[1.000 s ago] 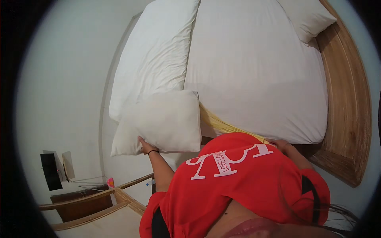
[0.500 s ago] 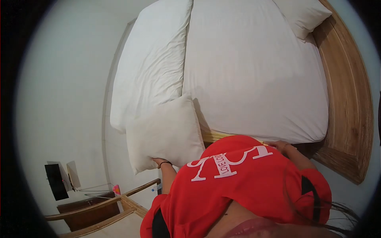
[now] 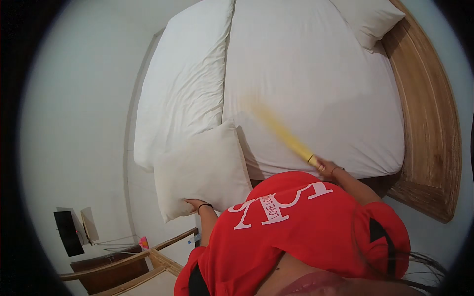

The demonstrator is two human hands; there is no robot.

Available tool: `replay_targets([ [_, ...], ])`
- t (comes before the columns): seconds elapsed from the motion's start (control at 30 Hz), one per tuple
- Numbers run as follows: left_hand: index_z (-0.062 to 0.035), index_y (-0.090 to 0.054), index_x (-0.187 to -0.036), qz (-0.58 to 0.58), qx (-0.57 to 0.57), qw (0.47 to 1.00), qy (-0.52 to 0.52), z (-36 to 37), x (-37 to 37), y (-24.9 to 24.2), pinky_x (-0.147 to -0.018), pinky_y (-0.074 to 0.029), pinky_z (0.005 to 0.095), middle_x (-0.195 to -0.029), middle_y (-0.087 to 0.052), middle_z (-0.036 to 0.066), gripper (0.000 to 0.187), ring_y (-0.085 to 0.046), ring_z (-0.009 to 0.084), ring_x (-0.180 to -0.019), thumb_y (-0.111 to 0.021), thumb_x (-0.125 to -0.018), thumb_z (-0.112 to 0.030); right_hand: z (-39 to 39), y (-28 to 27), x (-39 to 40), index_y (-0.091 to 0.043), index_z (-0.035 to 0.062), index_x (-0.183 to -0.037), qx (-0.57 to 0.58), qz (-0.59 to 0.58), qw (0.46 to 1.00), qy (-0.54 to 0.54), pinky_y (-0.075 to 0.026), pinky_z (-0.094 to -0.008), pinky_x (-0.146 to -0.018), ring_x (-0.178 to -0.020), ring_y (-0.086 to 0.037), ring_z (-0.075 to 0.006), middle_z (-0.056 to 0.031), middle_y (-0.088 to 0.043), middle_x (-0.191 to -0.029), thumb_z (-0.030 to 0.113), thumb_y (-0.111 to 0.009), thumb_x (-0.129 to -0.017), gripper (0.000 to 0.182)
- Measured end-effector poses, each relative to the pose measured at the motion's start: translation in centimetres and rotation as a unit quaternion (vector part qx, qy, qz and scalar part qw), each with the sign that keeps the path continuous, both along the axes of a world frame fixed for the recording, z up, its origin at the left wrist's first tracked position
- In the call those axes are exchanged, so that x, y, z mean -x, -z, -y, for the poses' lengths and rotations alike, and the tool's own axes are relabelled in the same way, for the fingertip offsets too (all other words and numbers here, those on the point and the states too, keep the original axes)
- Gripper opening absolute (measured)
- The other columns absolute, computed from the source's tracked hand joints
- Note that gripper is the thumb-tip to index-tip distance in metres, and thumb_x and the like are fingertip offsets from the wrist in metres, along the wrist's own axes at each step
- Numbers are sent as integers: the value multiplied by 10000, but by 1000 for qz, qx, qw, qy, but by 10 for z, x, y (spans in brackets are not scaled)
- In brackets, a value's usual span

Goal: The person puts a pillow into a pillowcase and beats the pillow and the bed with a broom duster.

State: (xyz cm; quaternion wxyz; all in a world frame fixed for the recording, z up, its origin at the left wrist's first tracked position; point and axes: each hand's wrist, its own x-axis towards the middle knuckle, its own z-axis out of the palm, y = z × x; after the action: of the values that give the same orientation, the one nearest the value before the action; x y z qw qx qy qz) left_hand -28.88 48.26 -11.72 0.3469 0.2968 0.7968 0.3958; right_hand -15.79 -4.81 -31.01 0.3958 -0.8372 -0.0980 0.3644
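My right hand [image 3: 327, 168] is closed round the handle end of a yellow stick broom [image 3: 289, 139]. The broom slants up and left over the white bed sheet [image 3: 316, 84], and its far end is smeared by motion. At the lower edge of a white pillow [image 3: 200, 170], my left hand [image 3: 196, 204] grips the fabric, its fingers partly hidden. This pillow stands tilted at the near side of the bed, beside the folded white blanket [image 3: 182, 84].
A wooden headboard [image 3: 429, 108] runs along the right, with another white pillow [image 3: 370, 19] at its far end. Lower left are a wooden chair frame [image 3: 158, 256] and a black wall-mounted screen [image 3: 69, 233]. A pale wall [image 3: 84, 113] rises on the left.
My right hand has come up from the bed's near edge and swung the broom out over the sheet. My left hand still holds the pillow, nearly in place.
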Motion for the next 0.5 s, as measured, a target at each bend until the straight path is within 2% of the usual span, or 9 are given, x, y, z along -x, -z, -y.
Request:
replay_targets([
  [0.07, -113, -50, -1447, -67, 2, 996, 62, -3, 1, 6, -1034, -224, 569, -1461, -87, 257, 1117, -164, 399, -1341, -616, -669, -680, 1, -53, -5, -390, 187, -1347, 26, 8, 996, -85, -445, -375, -900, -1049, -561, -334, -155, -566, -1188, 303, -633, -741, 664],
  [0.1, -126, -36, -1450, -116, -4, 986, 120, -8, 5, 15, -1042, -185, 569, -1464, -55, 261, 1119, -94, 392, -1353, -585, -668, -709, 2, -67, -12, -394, 171, -1344, 40, 14, 991, -128, -442, -369, -908, -1052, -561, -329, -149, -567, -1190, 310, -637, -739, 667],
  [0.17, -153, -8, -1455, -218, -22, 948, 230, -17, 10, 28, -1058, -106, 570, -1470, 7, 270, 1126, 44, 378, -1376, -524, -665, -767, 29, 43, -20, -381, 194, -1356, -15, 67, 994, 85, -440, -352, -913, -1059, -567, -300, -141, -582, -1173, 294, -641, -748, 670],
  [0.23, -181, -19, -1457, -291, -62, 904, 307, -3, -6, 24, -1046, -69, 597, -1474, 20, 261, 1120, 65, 370, -1377, -515, -652, -782, 44, 16, -49, -362, 197, -1365, -19, 90, 947, 308, -451, -346, -895, -1033, -584, -275, -137, -596, -1150, 254, -637, -758, 669],
  [0.3, -210, -26, -1457, -389, -83, 824, 403, 20, -27, 6, -1028, -37, 628, -1480, 30, 246, 1117, 70, 364, -1379, -523, -638, -785, 30, -59, -77, -365, 190, -1354, -37, 197, 849, 488, -460, -352, -879, -1002, -595, -272, -132, -613, -1108, 208, -622, -771, 637],
  [0.37, -241, -28, -1457, -506, -81, 691, 510, 42, -53, -20, -1005, -10, 662, -1488, 36, 226, 1118, 61, 361, -1381, -546, -623, -777, 16, -87, -104, -349, 185, -1359, -40, 76, 810, 580, -461, -356, -875, -1000, -591, -285, -132, -612, -1096, 201, -595, -785, 624],
  [0.4, -247, -25, -1457, -505, -77, 638, 576, 43, -68, -19, -994, 0, 675, -1491, 41, 217, 1135, 66, 357, -1382, -557, -607, -778, 12, -93, -109, -341, 183, -1361, -41, 15, 783, 621, -461, -358, -873, -1000, -589, -292, -132, -611, -1090, 198, -581, -793, 618],
  [0.47, -259, -18, -1456, -495, -69, 516, 696, 40, -95, -18, -973, 20, 699, -1497, 51, 198, 1168, 74, 350, -1384, -581, -574, -779, -19, -2, -111, -345, 208, -1360, 146, 7, 910, 388, -447, -372, -899, -1031, -569, -314, -149, -601, -1094, 207, -549, -791, 605],
  [0.5, -260, -14, -1455, -497, -62, 504, 703, 37, -105, -13, -970, 22, 702, -1497, 58, 197, 1180, 81, 349, -1383, -584, -564, -783, -31, -2, -91, -355, 225, -1358, 135, 2, 967, 217, -431, -368, -915, -1038, -559, -309, -143, -599, -1099, 218, -590, -749, 653],
])
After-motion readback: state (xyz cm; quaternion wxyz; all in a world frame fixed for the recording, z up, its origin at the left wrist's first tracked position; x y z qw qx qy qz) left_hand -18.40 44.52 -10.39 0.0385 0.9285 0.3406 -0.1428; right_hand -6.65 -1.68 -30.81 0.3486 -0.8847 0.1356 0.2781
